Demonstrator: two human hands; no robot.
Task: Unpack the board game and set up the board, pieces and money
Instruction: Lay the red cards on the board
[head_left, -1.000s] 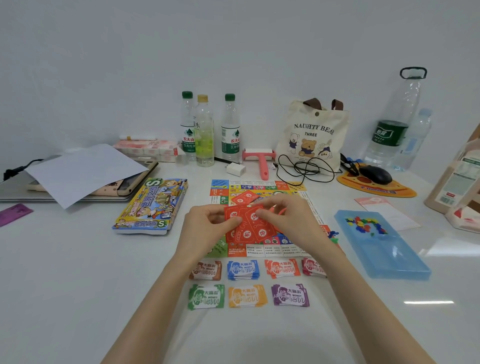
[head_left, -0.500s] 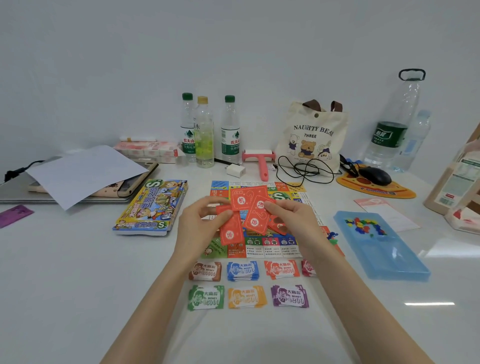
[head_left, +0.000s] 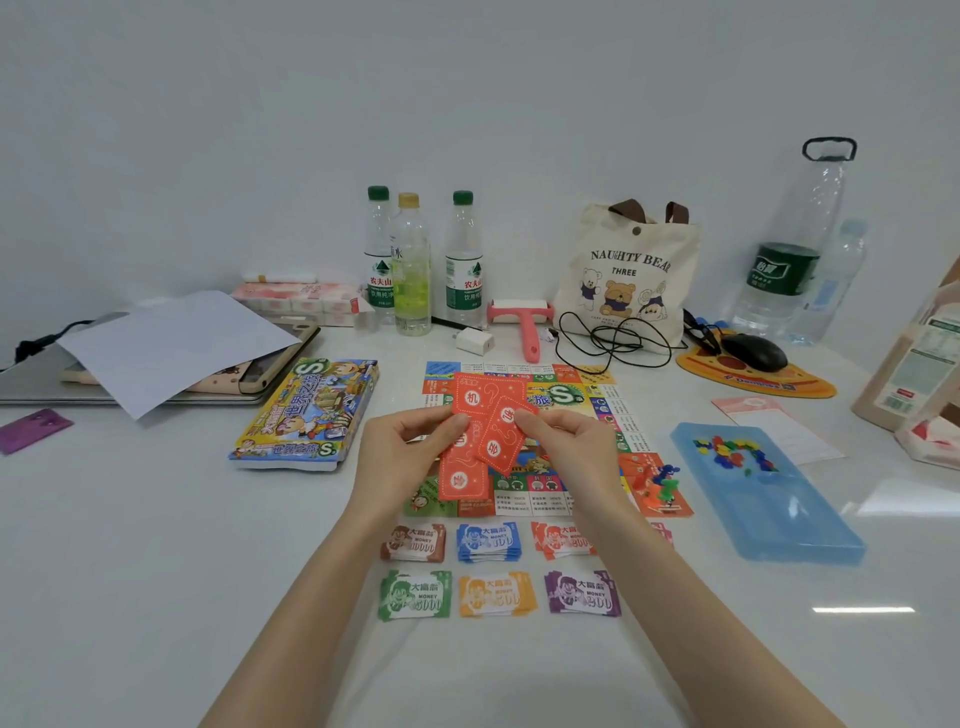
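Item: red cards (head_left: 488, 431), a small fan held above the board (head_left: 566, 396) on the worktop (head_left: 156, 545). My left hand (head_left: 405, 457) and right hand (head_left: 576, 447) each pinch a side edge.
Handling, as I judge it: thin, light, slick, bendable; best gripped by the edges.
Legible: "机" and "?" on cards; "MONEY" on note stacks (head_left: 488, 543); "NAUGHTY BEAR THREE" on tote bag (head_left: 623, 270).

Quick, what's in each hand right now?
Left hand: closed, holding the red paper game cards.
Right hand: closed, pinching one of the same red cards.
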